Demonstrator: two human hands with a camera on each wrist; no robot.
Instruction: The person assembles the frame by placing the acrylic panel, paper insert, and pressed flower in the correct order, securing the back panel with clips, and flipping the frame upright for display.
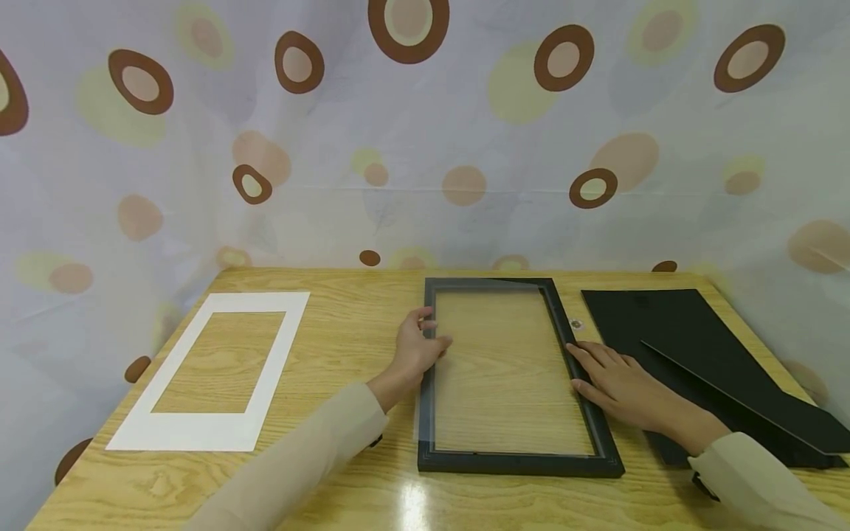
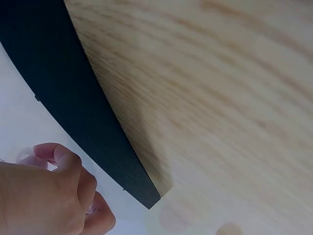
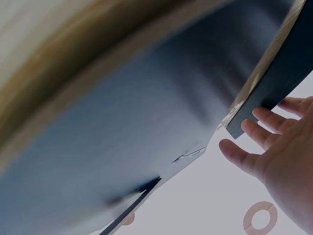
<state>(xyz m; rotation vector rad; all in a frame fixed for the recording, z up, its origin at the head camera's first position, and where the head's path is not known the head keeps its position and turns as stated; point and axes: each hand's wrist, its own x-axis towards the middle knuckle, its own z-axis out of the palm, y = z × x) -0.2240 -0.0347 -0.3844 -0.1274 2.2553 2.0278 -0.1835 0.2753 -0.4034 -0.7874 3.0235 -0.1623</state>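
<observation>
A black picture frame (image 1: 521, 464) lies on the wooden table in the middle of the head view. Over it is a clear sheet (image 1: 505, 361), its left edge a little beyond the frame's left side. My left hand (image 1: 413, 348) pinches that left edge between thumb and curled fingers; in the left wrist view the hand (image 2: 54, 196) is above the frame side (image 2: 83, 107). My right hand (image 1: 617, 383) rests against the frame's right side, fingers fairly straight and spread. The right wrist view shows its fingertips (image 3: 249, 128) by the frame's outer edge.
At the left lies a white mat board (image 1: 179, 434) with a rectangular window. A black backing board (image 1: 671, 317) lies on the right, its stand leg (image 1: 750, 405) raised, under my right forearm. A small clear item (image 1: 576, 324) sits between frame and backing. A patterned curtain (image 1: 425, 133) hangs behind.
</observation>
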